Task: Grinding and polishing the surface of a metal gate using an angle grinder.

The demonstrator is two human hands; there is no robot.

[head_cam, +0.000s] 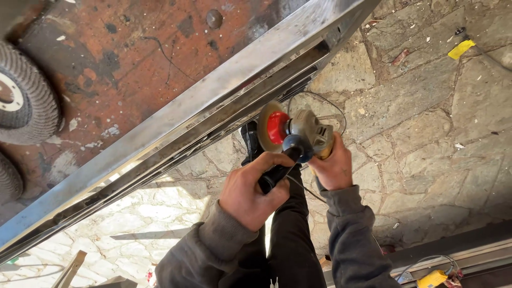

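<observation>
Gripping an angle grinder (pixel 301 136) with both hands. Left hand (pixel 250 189), at 6 o'clock of frame centre, has its fingers wrapped tight around the black side handle (pixel 274 173). Right hand (pixel 333 168), at 4 o'clock, is clenched round the grinder body. The abrasive disc (pixel 268 128) with its red hub sits at centre, just beside the lower edge of a long steel frame (pixel 176 114) running from 8 o'clock to 1 o'clock. Stone paving (pixel 426 117) lies below; tyres (pixel 26 96) at 9 o'clock.
</observation>
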